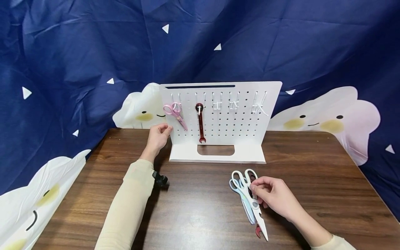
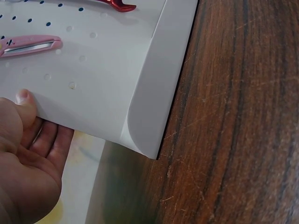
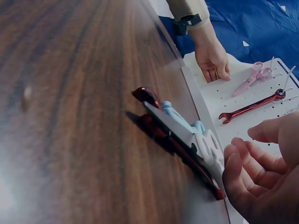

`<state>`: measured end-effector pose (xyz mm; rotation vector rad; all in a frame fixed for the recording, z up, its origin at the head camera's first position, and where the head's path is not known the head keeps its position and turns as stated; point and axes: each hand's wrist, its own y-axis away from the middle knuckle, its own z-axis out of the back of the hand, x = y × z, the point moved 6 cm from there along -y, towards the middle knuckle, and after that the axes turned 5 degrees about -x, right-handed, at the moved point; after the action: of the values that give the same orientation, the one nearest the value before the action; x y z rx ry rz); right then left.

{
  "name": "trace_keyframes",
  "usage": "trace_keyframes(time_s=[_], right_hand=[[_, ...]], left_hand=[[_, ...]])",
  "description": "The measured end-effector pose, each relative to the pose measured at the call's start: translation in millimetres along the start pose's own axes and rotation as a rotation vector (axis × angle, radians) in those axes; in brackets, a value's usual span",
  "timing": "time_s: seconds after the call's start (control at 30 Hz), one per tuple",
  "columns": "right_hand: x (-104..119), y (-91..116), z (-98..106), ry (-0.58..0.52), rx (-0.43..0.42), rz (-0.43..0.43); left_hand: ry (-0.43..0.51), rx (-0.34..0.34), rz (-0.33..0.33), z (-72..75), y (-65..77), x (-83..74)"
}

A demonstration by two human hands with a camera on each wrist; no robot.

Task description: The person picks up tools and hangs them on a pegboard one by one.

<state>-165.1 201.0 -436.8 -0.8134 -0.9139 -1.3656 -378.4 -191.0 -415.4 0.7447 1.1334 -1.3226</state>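
My left hand [image 1: 158,138] holds the left edge of a white pegboard [image 1: 225,133], its thumb on the front and the other fingers behind. Pink scissors [image 1: 178,115] and a dark red wrench [image 1: 201,126] hang on the board's hooks. Over the wood table, my right hand [image 1: 276,195] is beside the handles of white scissors [image 1: 254,204], its fingers loosely bent. In the right wrist view its digits stand apart with nothing visible between them. Light blue scissors [image 1: 246,205] and a red wrench [image 1: 258,230] lie partly hidden under the white pair.
More white hooks [image 1: 217,104] stick out from the board's middle and right side. A black wrist device [image 1: 160,178] sits at the left sleeve. The wooden table [image 1: 193,211] ends at a blue cloth backdrop [image 1: 200,41] with cloud faces.
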Motion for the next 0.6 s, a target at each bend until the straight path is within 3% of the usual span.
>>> trace_keyframes(time_s=[0.27,0.6], right_hand=[[-7.5,8.2,-0.1,-0.010,0.021,-0.061],[-17.1,13.9,1.4,0.082,0.008,-0.081]], left_hand=[[0.005,-0.002,0.007,-0.3,0.1,-0.4],[-0.007,0.002,0.008,-0.1,-0.7,1.1]])
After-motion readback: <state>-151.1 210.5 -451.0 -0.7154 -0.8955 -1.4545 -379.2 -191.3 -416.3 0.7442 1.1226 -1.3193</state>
